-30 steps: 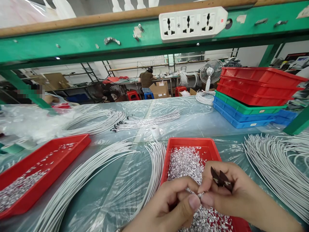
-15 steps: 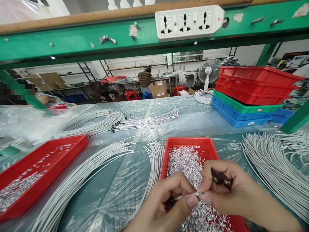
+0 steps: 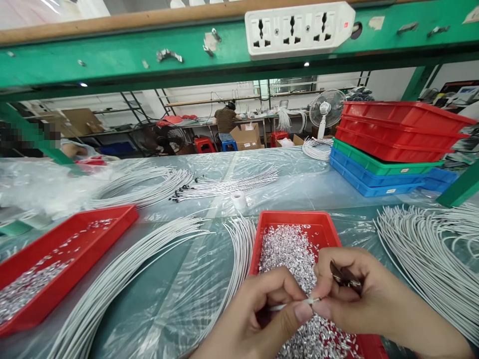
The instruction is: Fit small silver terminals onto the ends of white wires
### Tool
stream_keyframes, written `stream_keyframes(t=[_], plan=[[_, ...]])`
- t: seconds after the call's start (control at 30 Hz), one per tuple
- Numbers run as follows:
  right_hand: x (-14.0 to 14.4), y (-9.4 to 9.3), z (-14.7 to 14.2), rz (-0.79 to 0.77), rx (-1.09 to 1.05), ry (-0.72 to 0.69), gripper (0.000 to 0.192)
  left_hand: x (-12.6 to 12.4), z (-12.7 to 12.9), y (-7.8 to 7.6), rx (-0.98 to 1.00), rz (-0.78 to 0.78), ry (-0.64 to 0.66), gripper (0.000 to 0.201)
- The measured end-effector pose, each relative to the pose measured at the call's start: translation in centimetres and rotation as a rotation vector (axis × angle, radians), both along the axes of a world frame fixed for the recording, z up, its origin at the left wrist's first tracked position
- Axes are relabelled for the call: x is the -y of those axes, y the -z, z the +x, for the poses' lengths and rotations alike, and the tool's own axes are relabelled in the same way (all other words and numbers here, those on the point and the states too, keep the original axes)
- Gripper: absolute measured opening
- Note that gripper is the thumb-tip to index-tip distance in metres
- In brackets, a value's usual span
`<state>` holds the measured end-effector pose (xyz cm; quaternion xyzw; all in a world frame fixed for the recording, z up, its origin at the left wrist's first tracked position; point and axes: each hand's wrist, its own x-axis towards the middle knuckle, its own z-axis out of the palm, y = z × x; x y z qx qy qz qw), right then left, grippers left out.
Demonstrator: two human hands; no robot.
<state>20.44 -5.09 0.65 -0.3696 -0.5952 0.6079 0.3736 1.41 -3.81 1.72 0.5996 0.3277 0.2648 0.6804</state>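
Note:
My left hand (image 3: pixel 258 319) pinches the end of a thin white wire (image 3: pixel 288 305) between thumb and forefinger. My right hand (image 3: pixel 359 299) meets it at the wire's tip, where a small silver metal piece (image 3: pixel 313 300) sits between its fingertips. Tucked in my right hand's fingers is also a small dark brown part (image 3: pixel 346 279). Both hands hover over a red tray (image 3: pixel 299 219) heaped with small silver metal pieces (image 3: pixel 288 252).
Bundles of white wires lie left of the tray (image 3: pixel 157 249), at far right (image 3: pixel 422 254) and further back (image 3: pixel 149 187). A second red tray (image 3: pixel 97 229) is at left. Stacked red, green and blue trays (image 3: pixel 389 149) stand at back right. A green shelf beam with a power strip (image 3: pixel 299 27) hangs overhead.
The white wire has slid out a little further from my left hand's grip toward the right hand. Both hands stay over the tray; the view shifted slightly.

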Motion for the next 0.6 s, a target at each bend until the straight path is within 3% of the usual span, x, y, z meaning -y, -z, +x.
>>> stream_keyframes(t=[0.2,0.6], plan=[[0.0,0.9,0.4,0.006,0.013,-0.051,0.018,0.0,0.0,0.0,-0.008,0.006,0.008,0.030],[-0.6,1.1,0.3,-0.075,-0.102,-0.116,0.020,-0.3,-0.2,0.1,0.071,-0.136,0.103,0.031]])
